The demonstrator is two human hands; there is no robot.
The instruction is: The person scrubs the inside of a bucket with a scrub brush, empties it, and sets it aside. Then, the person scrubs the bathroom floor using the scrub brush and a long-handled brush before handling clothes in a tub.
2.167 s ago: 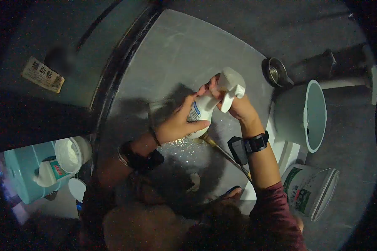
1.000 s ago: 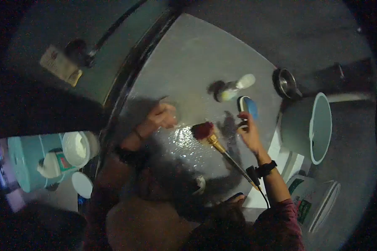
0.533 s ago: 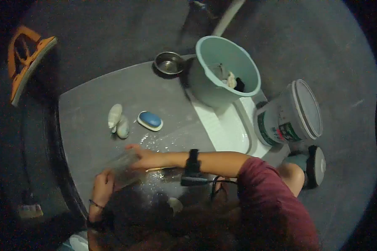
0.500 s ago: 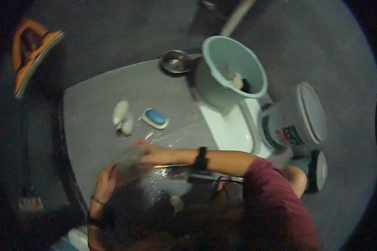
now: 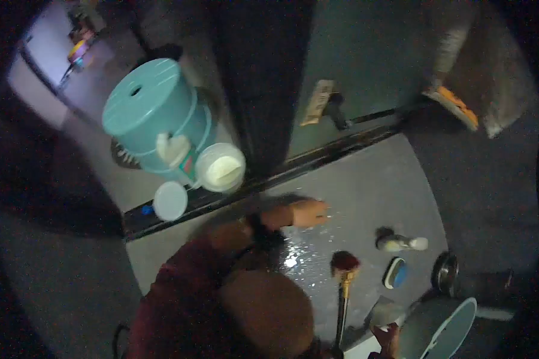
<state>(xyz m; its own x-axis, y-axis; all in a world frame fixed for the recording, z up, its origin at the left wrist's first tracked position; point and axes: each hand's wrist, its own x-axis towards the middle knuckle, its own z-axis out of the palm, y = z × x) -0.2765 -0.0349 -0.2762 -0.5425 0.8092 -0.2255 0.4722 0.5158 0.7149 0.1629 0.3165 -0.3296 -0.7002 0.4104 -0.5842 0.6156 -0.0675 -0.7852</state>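
My left hand (image 5: 310,213) is low over the wet grey surface (image 5: 371,191), its fingers pointing right and a little apart, with nothing visible in them. At the lower right, my right hand (image 5: 388,338) is closed on a grey, see-through thing (image 5: 383,312) beside the pale green bucket (image 5: 443,329); blur hides what kind it is. A brush (image 5: 344,272) with dark red bristles, a gold ferrule and a dark handle is between my hands. Farther right are a blue-and-white scrub brush (image 5: 395,273) and a small pale bottle-like thing (image 5: 404,243) on its side.
A metal bowl (image 5: 445,273) is at the right edge of the surface. Beyond a dark raised ledge (image 5: 335,157) are an upturned turquoise tub (image 5: 156,113), a white bottle (image 5: 175,152), a white container (image 5: 220,167) and a round lid (image 5: 170,201). My bent knee (image 5: 269,311) fills the lower middle.
My view has swung round toward the ledge and turquoise tub. My hands, together at a see-through thing before, are now apart; my right hand has carried such a thing beside the bucket.
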